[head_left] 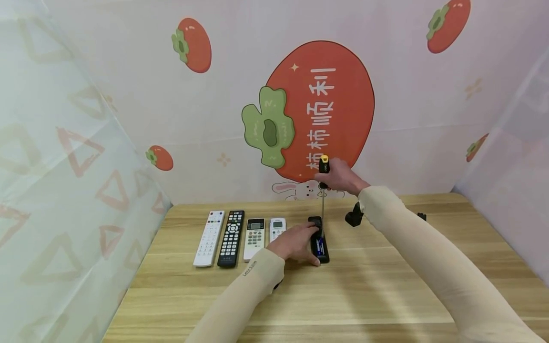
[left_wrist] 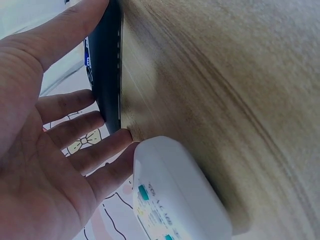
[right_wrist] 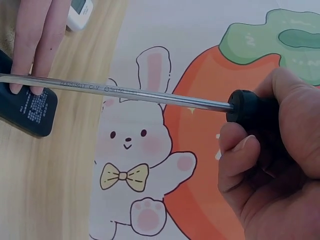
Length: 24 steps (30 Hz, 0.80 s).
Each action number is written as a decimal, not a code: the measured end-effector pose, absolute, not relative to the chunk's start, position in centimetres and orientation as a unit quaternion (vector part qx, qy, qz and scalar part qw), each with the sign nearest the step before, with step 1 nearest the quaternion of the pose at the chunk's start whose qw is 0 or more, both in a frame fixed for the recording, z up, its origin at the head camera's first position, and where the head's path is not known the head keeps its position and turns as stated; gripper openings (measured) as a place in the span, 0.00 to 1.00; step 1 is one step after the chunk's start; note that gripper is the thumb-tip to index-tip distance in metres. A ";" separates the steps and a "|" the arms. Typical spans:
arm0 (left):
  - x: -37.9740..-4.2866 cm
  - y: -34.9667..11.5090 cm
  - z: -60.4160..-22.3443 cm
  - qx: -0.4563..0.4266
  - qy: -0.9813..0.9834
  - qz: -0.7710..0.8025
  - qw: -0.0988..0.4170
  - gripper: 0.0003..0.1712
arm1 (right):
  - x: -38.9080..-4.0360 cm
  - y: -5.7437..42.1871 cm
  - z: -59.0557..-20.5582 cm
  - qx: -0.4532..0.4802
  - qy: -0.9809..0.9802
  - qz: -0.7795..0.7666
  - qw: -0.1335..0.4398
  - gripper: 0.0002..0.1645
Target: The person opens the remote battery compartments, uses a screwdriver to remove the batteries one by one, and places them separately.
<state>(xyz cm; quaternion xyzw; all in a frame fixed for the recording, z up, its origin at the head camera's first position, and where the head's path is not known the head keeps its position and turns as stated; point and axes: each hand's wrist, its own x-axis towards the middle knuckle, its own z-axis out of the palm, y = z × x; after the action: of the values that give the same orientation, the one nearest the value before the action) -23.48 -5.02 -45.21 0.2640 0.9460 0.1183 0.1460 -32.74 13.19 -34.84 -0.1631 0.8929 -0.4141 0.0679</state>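
A black remote control (head_left: 324, 255) lies back side up on the table, its battery compartment uncovered and blue batteries (head_left: 320, 245) showing inside. My left hand (head_left: 298, 243) holds it, thumb at the lower end and fingertips on the upper part. In the right wrist view, two left fingers rest on the remote's back. My right hand (head_left: 343, 176) grips the black and yellow handle of a screwdriver (right_wrist: 150, 95), which stands nearly upright over the remote. Its shaft reaches down to the compartment; whether the tip touches a battery cannot be made out.
Left of the remote stand a white remote (head_left: 208, 238), a black remote with white buttons (head_left: 230, 238) and two white remotes with small screens (head_left: 255, 238), the last partly behind my left hand. A small black object (head_left: 422, 216) lies at the right. A printed cloth wall (head_left: 223, 119) rises behind the table.
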 end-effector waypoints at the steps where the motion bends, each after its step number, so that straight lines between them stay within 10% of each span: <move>1: -23.5 -5.0 -45.2 0.264 0.946 0.118 0.146 0.56 | -32.7 13.2 -34.8 -0.164 0.894 -0.412 0.068 0.13; 24: -23.5 -5.0 -45.1 0.257 0.947 0.125 0.149 0.55 | -33.0 13.5 -35.3 -0.176 0.888 -0.423 0.043 0.10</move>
<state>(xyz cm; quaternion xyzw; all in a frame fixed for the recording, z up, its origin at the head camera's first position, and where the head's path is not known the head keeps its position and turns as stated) -23.48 -5.03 -45.14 0.2566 0.9467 0.1252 0.1488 -32.98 13.46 -35.27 -0.1762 0.8879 -0.4227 0.0426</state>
